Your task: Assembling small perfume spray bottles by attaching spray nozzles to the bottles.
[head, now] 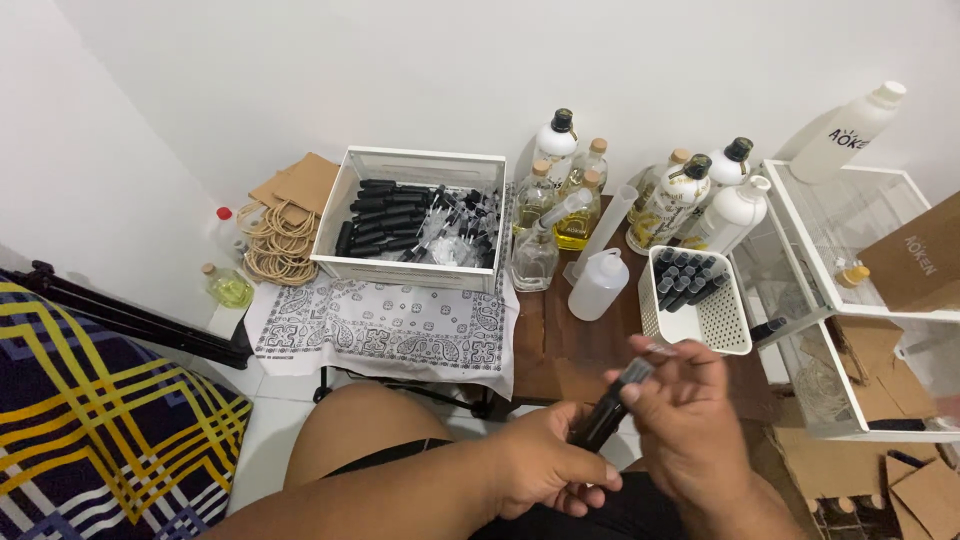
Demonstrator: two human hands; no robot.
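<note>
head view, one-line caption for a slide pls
Both hands, left hand and right hand, hold a slim black tube above a table of bottles.

A single view from a camera worn on the person's head, looking steeply down and forward. Closest, at the bottom edge, are the left hand [545, 465] and right hand [685, 420] above the lap. Beyond them, at middle distance, a low wooden table [560, 350] fills the centre. Farthest off, a white wall [400, 70] closes the top of the frame. No second view overlaps this one
</note>
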